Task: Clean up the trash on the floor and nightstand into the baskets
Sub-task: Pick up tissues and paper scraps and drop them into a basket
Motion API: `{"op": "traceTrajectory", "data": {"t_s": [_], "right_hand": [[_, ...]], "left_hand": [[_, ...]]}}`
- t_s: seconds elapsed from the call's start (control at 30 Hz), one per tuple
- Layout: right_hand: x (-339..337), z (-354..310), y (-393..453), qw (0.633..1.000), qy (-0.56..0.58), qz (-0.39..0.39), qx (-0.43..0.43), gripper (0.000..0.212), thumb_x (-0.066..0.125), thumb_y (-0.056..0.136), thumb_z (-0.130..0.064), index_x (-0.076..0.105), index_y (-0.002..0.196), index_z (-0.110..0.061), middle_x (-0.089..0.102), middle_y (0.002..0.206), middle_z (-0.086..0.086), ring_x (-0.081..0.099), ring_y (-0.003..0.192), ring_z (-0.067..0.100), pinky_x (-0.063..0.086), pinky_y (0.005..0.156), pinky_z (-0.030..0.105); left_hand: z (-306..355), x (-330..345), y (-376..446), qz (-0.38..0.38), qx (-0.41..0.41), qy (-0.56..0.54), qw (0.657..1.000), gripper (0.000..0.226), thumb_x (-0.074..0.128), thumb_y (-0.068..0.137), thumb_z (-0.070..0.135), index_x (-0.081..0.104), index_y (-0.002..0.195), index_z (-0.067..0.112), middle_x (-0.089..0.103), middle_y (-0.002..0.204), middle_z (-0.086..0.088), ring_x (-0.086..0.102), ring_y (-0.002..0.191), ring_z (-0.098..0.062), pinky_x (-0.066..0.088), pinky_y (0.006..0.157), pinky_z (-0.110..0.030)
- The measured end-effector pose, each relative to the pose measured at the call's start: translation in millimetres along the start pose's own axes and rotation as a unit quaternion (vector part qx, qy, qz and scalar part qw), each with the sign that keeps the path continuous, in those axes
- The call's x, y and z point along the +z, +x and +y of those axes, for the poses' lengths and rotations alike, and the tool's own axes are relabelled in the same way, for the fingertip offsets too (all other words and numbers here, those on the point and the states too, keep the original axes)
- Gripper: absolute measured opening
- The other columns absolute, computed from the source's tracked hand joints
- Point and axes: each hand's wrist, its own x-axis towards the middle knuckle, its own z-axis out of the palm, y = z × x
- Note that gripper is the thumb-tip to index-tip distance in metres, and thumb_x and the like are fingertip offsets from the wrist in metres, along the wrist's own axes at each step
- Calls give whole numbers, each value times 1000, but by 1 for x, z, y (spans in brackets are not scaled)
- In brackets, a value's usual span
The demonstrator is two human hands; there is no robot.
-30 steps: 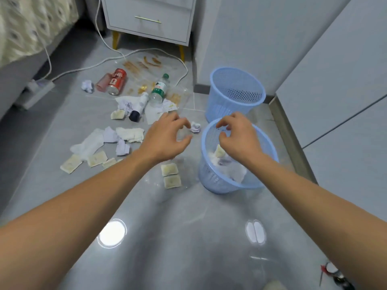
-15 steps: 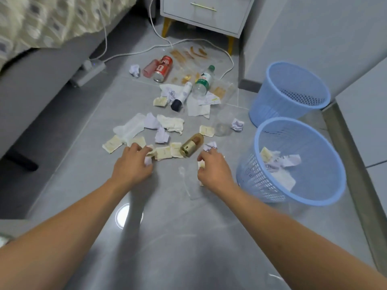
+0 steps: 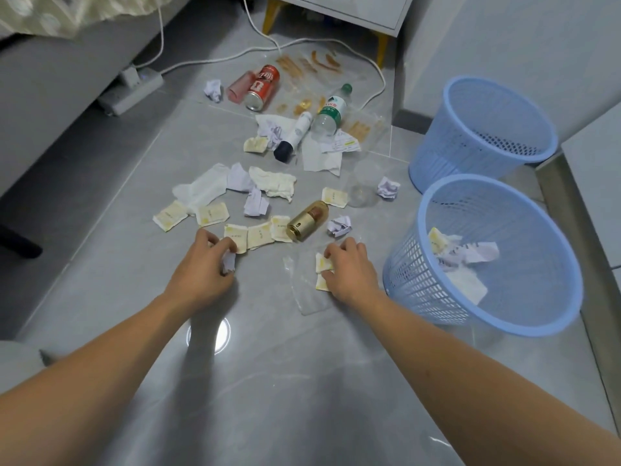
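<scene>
Trash litters the grey floor: yellowish paper packets [image 3: 258,234], crumpled tissues [image 3: 273,183], a gold bottle [image 3: 307,220], a red can [image 3: 262,87], a clear plastic bottle [image 3: 331,112]. My left hand [image 3: 205,267] is down on the floor, fingers closed on a small crumpled paper [image 3: 229,262] beside the row of packets. Two yellowish packets [image 3: 322,264] lie on a clear plastic wrapper [image 3: 305,294], and my right hand [image 3: 349,270] pinches them. The near blue basket [image 3: 437,290] holds paper scraps; the far blue basket [image 3: 437,156] looks empty.
A white nightstand [image 3: 339,11] on yellow legs stands at the back, with a white cable [image 3: 235,55] and power strip [image 3: 131,87] on the floor. The bed [image 3: 67,62] runs along the left. A grey wall and cabinet [image 3: 591,183] close off the right.
A second ago both hands hovered over the near basket. They have since dropped to the floor, the left closing on a crumpled paper, the right on two packets. The view shifted left.
</scene>
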Motion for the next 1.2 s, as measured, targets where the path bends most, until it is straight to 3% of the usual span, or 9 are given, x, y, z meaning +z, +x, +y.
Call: {"op": "traceTrajectory", "data": {"t_s": [0.17,0.4,0.5,0.63,0.73,0.9,1.03,1.2], "right_hand": [[2,-1,1,999,45,-4,-13,14,66,90,-21,58,102,-18,52,110,7,55,102,32,42,74,36],[-15,-10,3,993,104,49,-12,8,68,82,-15,68,90,-15,67,94,7,61,90,30,40,70,32],[-37,-23,1,990,121,64,-23,5,67,81,-14,68,86,-15,67,88,4,61,85,29,35,67,31],[-80,-41,-7,984,141,93,-49,4,68,81,-15,68,84,-13,62,79,-1,59,80,25,31,65,30],[-118,-50,-16,978,154,123,-65,8,69,82,-15,70,89,-13,62,84,-1,53,78,19,31,68,28],[-190,-29,-34,964,175,196,-47,8,73,83,-17,70,89,-13,64,90,3,58,83,21,41,73,32],[-238,34,-60,953,175,244,28,6,74,81,-17,70,85,-13,67,87,3,60,82,22,41,71,33],[-252,111,-93,946,145,265,122,5,73,80,-16,69,82,-13,67,84,1,60,79,22,37,67,30]], "left_hand": [[6,2,-4,9,15,-12,1000,31,67,82,11,61,110,21,39,121,6,55,85,-18,50,73,-36],[12,-13,-12,45,27,-56,997,18,73,83,18,62,97,22,50,106,8,55,89,-15,45,74,-31],[21,-33,-9,31,48,-51,997,18,76,80,18,63,92,22,53,102,9,56,89,-14,49,76,-34],[42,-60,-10,28,84,-65,994,20,79,78,18,64,89,24,53,98,12,55,85,-6,46,71,-26],[66,-81,-11,31,110,-70,991,21,79,77,16,63,88,25,54,96,12,56,84,-4,46,69,-23],[141,-120,-4,57,169,-105,978,19,78,78,16,64,87,25,54,95,12,58,84,-5,56,70,-36],[224,-125,0,40,246,-148,957,21,82,78,17,65,89,23,54,98,8,57,85,-6,55,68,-32],[316,-83,6,1,319,-176,931,20,81,79,19,65,92,20,54,98,8,57,83,-1,54,71,-27]]}}
